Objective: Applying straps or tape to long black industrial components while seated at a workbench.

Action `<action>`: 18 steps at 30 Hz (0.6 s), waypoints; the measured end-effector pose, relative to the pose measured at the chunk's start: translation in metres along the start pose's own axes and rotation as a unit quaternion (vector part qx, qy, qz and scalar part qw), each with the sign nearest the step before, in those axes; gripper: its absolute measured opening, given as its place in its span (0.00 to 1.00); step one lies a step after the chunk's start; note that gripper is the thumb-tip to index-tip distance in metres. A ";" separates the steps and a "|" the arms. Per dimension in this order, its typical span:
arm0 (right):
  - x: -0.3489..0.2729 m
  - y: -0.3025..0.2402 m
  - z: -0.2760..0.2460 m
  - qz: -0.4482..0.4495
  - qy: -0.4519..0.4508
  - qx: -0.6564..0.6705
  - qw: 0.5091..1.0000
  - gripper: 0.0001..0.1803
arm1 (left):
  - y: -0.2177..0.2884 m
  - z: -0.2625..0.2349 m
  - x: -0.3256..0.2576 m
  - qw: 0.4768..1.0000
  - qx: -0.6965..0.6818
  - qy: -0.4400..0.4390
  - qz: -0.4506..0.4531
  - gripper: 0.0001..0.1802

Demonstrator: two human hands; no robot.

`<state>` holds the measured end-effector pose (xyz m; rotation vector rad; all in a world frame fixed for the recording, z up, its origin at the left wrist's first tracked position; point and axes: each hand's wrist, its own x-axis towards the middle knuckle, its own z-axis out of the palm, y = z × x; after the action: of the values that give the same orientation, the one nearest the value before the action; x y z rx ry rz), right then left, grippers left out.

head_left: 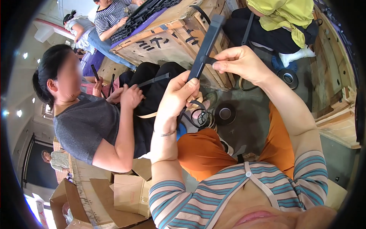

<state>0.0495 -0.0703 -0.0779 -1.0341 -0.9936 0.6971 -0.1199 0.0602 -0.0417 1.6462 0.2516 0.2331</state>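
My left hand (178,93) is closed around the lower end of a long, flat black bar (207,45), which tilts up and away to the right. My right hand (240,65) pinches the short end of a black strip (208,60) between thumb and fingertips. That strip crosses the bar a little above my left hand and sticks out to the right. Below my left hand hangs a loose length of black strip (197,103). I cannot tell whether it joins the piece on the bar.
Coiled strip (204,119) and a black roll (225,113) lie by my feet; another roll (288,78) is farther right. At left a seated co-worker (91,126) handles a similar bar (154,80). A wooden crate (164,45) stands ahead, cardboard boxes (131,194) lower left.
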 end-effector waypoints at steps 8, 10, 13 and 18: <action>-0.003 -0.006 -0.006 -0.019 -0.087 -0.022 0.996 0.12 | 0.019 -0.006 -0.013 0.991 0.015 -0.109 -0.074 0.17; -0.004 -0.004 -0.006 -0.105 -0.090 -0.058 0.989 0.10 | 0.023 0.000 -0.019 0.986 0.059 -0.136 -0.071 0.17; 0.001 -0.005 -0.007 -0.296 -0.137 -0.202 0.923 0.21 | 0.026 0.004 -0.028 0.972 0.202 -0.121 -0.021 0.13; -0.007 -0.015 -0.010 -0.008 -0.116 -0.061 0.991 0.19 | 0.037 0.024 -0.050 0.889 0.447 -0.067 0.075 0.09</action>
<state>0.0566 -0.0852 -0.0683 -1.0658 -1.2578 0.7621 -0.1592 0.0196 -0.0066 2.5955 0.1254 0.1163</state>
